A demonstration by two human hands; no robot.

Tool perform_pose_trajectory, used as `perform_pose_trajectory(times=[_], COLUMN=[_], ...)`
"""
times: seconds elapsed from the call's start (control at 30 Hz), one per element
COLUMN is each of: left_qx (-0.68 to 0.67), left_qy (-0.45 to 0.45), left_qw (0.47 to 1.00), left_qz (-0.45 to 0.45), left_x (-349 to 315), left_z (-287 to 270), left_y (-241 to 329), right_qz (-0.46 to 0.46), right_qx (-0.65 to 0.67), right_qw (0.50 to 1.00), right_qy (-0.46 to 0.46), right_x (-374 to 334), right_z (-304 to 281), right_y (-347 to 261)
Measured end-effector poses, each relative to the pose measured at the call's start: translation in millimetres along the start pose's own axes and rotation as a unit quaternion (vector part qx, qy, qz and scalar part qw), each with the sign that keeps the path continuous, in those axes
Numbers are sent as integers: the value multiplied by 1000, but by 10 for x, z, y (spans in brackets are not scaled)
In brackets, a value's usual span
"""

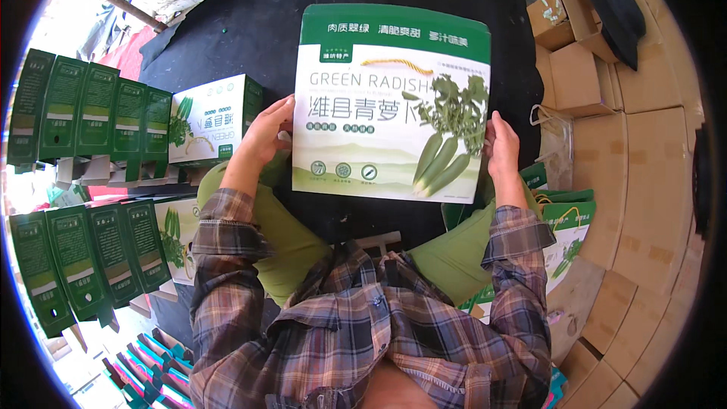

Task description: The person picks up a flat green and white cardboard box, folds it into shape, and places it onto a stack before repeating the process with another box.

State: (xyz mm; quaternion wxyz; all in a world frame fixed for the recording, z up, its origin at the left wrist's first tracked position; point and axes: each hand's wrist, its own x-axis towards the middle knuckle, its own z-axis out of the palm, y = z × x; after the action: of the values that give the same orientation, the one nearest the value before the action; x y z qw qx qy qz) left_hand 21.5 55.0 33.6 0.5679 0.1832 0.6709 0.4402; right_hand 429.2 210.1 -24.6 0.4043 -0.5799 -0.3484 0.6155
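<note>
A green-and-white cardboard gift box [348, 140] printed with long green radishes is held up in front of me, its broad face toward me. A yellow rope handle [396, 67] lies against its upper part. My left hand [265, 135] grips the left edge, and my right hand [503, 148] grips the right edge about level with it. The fingers behind the box are partly hidden. Below the box are my spread knees in green trousers [291, 246].
Rows of similar green boxes [72, 106] stand at the left, with a second row [87, 261] nearer. Another printed box [208, 121] lies beside them. Finished-looking boxes with rope handles [569, 235] stand at right. Brown cartons [651, 182] and a dark hat [615, 19] line the right side; black sheeting [250, 30] lies ahead.
</note>
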Motion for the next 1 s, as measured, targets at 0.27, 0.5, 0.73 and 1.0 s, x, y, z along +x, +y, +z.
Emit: perform_pose_trajectory(times=[0.27,0.5,0.73,1.0], left_qx=[-103,33,157,156], left_qy=[-13,55,5,50], left_qw=[995,998,983,985], left_qz=[15,-22,-91,47], left_x=[287,306,242,196], left_z=[-209,-170,-167,-45], left_y=[-215,-291,-252,-148], right_qz=[-9,6,98,35], right_qx=[-13,-113,-288,-455], right_qw=[996,988,945,876], right_qy=[-86,-108,-118,-159], right_x=[61,86,106,-8], right_z=[-118,-164,-137,-71], right_y=[128,208,256,141])
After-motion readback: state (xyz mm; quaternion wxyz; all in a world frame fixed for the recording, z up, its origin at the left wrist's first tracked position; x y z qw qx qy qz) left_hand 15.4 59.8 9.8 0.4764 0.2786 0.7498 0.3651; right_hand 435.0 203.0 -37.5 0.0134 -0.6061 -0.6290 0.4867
